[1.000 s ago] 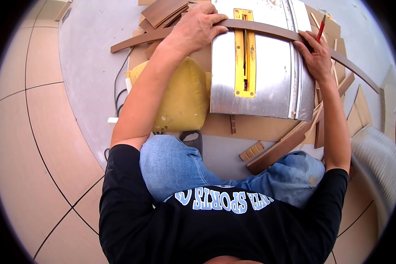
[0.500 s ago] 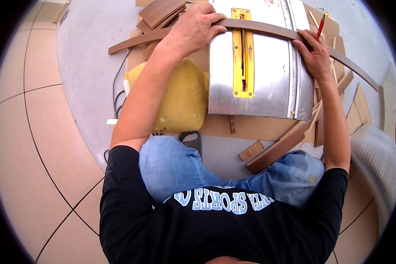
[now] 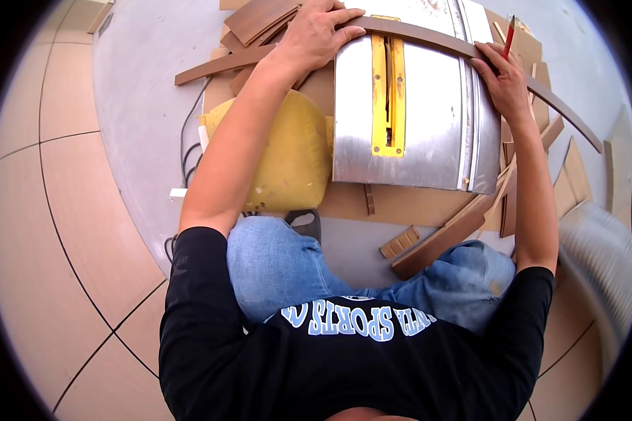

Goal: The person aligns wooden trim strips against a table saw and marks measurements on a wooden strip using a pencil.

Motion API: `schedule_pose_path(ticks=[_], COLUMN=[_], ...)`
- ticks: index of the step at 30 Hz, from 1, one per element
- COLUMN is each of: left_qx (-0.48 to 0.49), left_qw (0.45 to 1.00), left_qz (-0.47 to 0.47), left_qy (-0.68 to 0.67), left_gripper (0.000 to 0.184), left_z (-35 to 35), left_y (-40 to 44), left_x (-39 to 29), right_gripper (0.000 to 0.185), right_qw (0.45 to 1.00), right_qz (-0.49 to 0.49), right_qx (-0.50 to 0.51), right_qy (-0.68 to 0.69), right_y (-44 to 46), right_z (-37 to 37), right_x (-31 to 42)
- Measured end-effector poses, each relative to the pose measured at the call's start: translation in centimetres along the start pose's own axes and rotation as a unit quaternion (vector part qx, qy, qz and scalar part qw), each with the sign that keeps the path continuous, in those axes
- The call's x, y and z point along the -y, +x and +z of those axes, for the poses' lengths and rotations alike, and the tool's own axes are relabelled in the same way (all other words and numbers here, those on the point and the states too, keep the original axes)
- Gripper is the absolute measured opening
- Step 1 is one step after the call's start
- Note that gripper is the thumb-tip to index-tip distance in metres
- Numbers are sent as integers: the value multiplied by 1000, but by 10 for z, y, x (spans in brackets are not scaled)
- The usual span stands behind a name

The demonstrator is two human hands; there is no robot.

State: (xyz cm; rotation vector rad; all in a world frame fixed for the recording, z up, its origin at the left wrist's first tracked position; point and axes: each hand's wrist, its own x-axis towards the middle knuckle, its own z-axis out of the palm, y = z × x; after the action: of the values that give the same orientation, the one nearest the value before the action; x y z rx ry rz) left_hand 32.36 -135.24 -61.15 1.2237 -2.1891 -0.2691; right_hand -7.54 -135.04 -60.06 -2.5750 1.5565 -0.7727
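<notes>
A long, narrow brown wood strip (image 3: 428, 38) lies across the far part of a metal table saw top (image 3: 432, 105). It crosses the yellow slotted insert (image 3: 379, 133), where a thin blade shows in the slot. My left hand (image 3: 316, 31) grips the strip left of the insert, thumb on the near edge and fingers over the top. At the table's right side my right hand (image 3: 502, 74) is closed on the same strip, with a red pencil (image 3: 509, 38) sticking up between its fingers. The strip's right end hangs past the table.
Brown board offcuts (image 3: 260, 21) are piled behind my left arm, one long piece (image 3: 218, 67) jutting left. A yellow saw housing (image 3: 288, 154) stands beside the table. More wood scraps (image 3: 446, 238) lie by my knees. A ribbed silver hose (image 3: 600, 245) is at right; a cable (image 3: 184, 140) runs along the floor.
Both hands and the strip have moved slightly away from me, toward the far end of the insert. The red pencil has shifted a little with my right hand.
</notes>
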Motion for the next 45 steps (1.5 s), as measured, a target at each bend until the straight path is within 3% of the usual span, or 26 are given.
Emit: schedule_pose_path(ticks=[32, 45], left_qx=[-88, -48], left_qw=[991, 995], left_qz=[82, 79], left_qy=[61, 26], left_gripper=[31, 34], left_z=[14, 9], left_y=[-21, -5], left_x=[-11, 0], right_gripper=[38, 38], right_qw=[1000, 1000], right_qz=[-3, -12], right_qx=[1, -8], right_qy=[20, 21], right_y=[-18, -7], right_z=[-5, 1], right_x=[2, -3])
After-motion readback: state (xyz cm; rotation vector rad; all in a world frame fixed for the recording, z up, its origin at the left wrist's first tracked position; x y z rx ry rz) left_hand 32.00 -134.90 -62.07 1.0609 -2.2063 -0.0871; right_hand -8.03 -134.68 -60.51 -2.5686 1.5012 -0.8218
